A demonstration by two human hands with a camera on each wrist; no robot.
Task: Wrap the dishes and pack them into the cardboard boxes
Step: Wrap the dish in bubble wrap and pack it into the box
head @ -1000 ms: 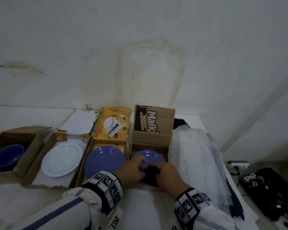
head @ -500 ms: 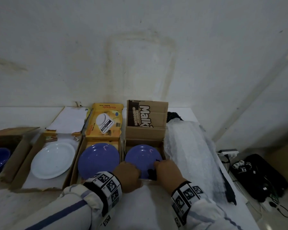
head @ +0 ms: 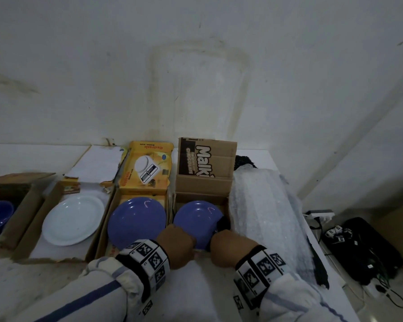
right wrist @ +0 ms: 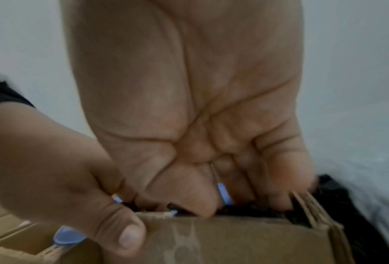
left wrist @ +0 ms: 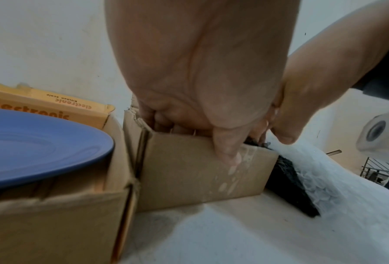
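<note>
**A:** Where's your plate at?

**B:** The blue plate (head: 197, 219) sits in the Malkist box (head: 205, 182), center frame. Your left hand (head: 177, 246) clamps the near wall, thumb outside; your right hand (head: 228, 248) fingers curl inside over black padding (head: 223, 224). Tuck evenly, don't tilt it.

So the white tabletop (head: 196, 287) has four open cardboard boxes lined up side by side along it: a brown one far left (head: 19, 219), a white-lined one (head: 56, 252), a yellow kitchen-scale box (head: 147, 173), and a brown chocolate carton (head: 205, 182). Clear bubble wrap sheet (head: 263, 210) lies just right of that.
</note>
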